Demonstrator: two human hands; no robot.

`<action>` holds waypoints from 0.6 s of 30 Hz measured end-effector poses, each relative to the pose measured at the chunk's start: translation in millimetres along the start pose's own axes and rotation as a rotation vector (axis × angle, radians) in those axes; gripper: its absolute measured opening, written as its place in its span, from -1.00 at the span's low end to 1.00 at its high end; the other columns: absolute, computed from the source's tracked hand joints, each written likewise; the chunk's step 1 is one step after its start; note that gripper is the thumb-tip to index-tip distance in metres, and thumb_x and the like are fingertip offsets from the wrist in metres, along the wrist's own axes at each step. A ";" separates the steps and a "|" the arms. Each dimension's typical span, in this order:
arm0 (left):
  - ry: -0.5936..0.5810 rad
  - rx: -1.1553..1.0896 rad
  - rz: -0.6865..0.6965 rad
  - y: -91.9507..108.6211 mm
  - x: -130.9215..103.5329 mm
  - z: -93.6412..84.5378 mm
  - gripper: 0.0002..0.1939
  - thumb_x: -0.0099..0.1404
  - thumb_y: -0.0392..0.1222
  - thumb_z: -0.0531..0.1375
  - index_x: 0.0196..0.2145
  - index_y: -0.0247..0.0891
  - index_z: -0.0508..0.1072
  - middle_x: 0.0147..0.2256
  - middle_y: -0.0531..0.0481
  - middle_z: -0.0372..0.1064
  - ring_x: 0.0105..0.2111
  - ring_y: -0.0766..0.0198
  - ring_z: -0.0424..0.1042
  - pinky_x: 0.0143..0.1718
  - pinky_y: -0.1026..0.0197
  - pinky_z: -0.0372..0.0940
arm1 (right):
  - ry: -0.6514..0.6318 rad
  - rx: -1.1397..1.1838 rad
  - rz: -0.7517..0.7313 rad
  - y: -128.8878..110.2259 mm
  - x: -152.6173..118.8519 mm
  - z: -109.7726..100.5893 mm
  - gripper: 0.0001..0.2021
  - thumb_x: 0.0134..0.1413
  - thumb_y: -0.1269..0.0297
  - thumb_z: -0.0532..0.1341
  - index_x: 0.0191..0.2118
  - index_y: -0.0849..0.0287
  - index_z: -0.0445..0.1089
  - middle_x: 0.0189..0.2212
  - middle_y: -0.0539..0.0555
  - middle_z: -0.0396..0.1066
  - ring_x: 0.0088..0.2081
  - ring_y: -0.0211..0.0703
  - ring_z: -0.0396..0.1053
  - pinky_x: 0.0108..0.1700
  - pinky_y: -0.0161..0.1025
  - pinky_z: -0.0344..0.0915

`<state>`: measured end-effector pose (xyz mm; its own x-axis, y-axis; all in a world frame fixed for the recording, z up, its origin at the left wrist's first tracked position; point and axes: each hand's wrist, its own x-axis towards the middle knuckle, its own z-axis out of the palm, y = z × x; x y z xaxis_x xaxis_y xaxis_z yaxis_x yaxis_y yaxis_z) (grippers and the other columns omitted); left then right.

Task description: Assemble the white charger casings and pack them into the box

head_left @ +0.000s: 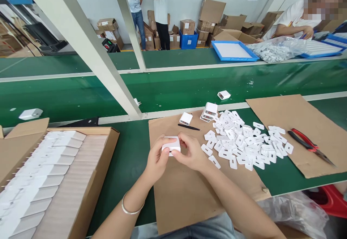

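Observation:
A white plastic block (171, 144) is held over the brown cardboard sheet (187, 195). My left hand (157, 156) grips its left side, thumb at the front edge. On its right side my right hand (191, 151) closes on it too, thumb at the front lower edge. Just beyond my hands lie another white housing (185, 118), a black pen-like tool (189, 127) and a small stack of white housings (210, 111). To the right spreads a loose pile of flat white plates (244, 141), each with a slot.
An open carton (108, 148) with rows of white pieces stands at left. Red-handled pliers (311, 147) lie on cardboard at right. A metal post (100, 51) slants down ahead. Beyond, a green conveyor (176, 87) bears a few white housings. A person sits across at the right.

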<state>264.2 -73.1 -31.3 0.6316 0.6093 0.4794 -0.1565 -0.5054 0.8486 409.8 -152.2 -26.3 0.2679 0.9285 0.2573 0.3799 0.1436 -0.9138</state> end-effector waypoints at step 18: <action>0.051 -0.007 -0.098 -1.8 0.9 0.5 -0.68 0.52 0.01 0.02 -0.10 -0.17 0.50 -0.35 0.01 0.35 -0.41 0.31 0.32 -0.38 0.27 0.24 | -0.087 0.193 0.123 -0.7 -0.1 -4.0 -0.59 0.44 0.06 -0.21 -0.41 0.12 0.09 -0.45 -0.03 0.14 -0.38 -0.20 0.12 -0.30 -0.19 0.06</action>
<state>265.4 -71.9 -32.5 0.6048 0.6859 0.4047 -0.1013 -0.4377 0.8934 413.1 -153.7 -24.4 0.2209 0.9679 0.1201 0.1709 0.0828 -0.9818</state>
